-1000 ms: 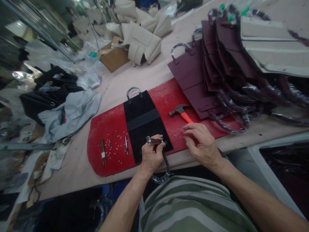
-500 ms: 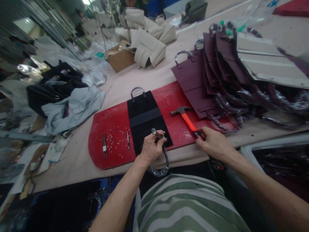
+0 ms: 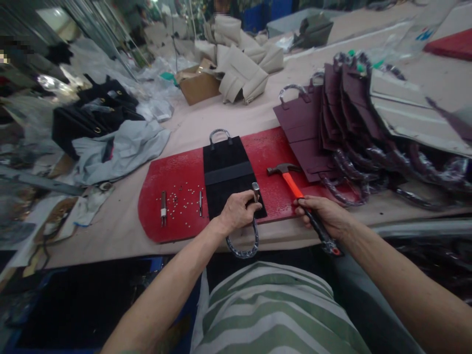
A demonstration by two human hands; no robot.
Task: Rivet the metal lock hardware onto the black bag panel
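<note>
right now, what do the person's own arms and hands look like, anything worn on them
The left hand and right hand are both bare, with no gloves. No watch or band shows at either wrist; rings are too small to tell. The left forearm and right forearm show mostly uncovered. The garment on the torso has wavy green and pale stripes.

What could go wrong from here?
The hammer in the right hand might, if swung, catch the left hand gripping the metal tool near its top. The loose pale pieces on the red board could scatter if it shakes. The hammer's claw is close to the purple panel and might scuff it.
</note>
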